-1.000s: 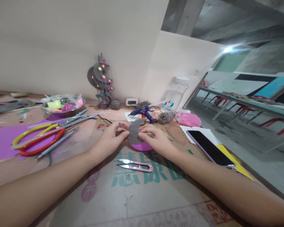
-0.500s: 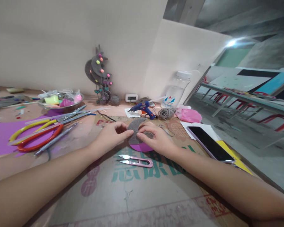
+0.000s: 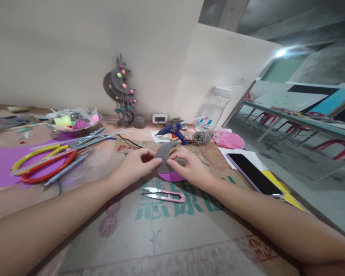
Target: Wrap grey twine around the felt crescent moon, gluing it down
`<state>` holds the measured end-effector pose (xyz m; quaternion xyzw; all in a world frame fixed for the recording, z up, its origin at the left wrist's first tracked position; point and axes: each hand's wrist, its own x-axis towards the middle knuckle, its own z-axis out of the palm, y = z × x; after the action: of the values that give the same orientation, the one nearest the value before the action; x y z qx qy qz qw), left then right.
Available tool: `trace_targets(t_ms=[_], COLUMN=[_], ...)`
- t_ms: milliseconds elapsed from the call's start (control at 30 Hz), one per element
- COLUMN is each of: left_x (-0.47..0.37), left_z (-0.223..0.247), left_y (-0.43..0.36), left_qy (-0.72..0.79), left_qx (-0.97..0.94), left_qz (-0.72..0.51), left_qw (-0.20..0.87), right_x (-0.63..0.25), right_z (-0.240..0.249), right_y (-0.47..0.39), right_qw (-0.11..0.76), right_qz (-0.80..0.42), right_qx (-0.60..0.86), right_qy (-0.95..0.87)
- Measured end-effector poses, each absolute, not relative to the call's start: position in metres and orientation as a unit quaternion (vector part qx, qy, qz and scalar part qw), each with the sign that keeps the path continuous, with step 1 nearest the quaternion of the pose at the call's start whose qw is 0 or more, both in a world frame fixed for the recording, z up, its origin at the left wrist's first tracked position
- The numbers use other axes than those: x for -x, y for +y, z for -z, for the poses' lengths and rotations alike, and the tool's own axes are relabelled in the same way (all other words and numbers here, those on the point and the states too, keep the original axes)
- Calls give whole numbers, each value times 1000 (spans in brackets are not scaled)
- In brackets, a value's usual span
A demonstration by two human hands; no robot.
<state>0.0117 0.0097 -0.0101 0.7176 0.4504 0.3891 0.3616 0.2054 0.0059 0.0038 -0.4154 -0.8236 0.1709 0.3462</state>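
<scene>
Both hands grip a grey, yarn-covered crescent moon [image 3: 162,165] above the cardboard. My left hand [image 3: 136,165] pinches its left edge between thumb and fingers. On the other side, my right hand [image 3: 189,167] is closed on the inner curve, its thumb tip near the left thumb. Below the crescent shows the edge of a purple piece [image 3: 171,176]; whether the two are joined I cannot tell. Pink thread snips [image 3: 168,195] lie just in front of the hands, blades pointing left. My right fingers partly hide the crescent's lower end.
Behind the hands are a blue glue gun [image 3: 174,130], grey yarn [image 3: 202,137] and a water bottle [image 3: 214,109]. Scissors [image 3: 50,174] and a bowl of craft bits [image 3: 71,132] lie left. A phone [image 3: 254,174] lies right. A decorated moon hanging [image 3: 120,86] leans on the wall.
The crescent has tipped slightly, and less of the purple piece shows beneath it. Both hands keep their hold in nearly the same place.
</scene>
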Motion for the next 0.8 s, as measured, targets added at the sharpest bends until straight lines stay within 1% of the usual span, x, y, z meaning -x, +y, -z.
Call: trace_targets(t_ms=[133, 233, 333, 500, 633, 800], left_x=[-11, -10, -9, -8, -7, -7], left_z=[11, 9, 7, 8, 9, 9], left_y=[11, 10, 7, 5, 6, 4], left_qy=[428, 420, 422, 404, 386, 376], left_qx=[-737, -716, -727, -772, -793, -811], left_qz=[-391, -440, -469, -459, -455, -437], left_qw=[348, 342, 273, 172, 124, 98], right_x=[-206, -206, -206, -205, -205, -204], right_z=[-4, -2, -1, -3, -4, -4], right_y=[6, 8, 9, 6, 4, 3], right_qw=[349, 364, 375, 364, 363, 357], right_qz=[-169, -175, -174, -161, -151, -149], right_qx=[419, 434, 441, 439, 427, 407], right_qy=[-821, -805, -797, -806, -814, -828])
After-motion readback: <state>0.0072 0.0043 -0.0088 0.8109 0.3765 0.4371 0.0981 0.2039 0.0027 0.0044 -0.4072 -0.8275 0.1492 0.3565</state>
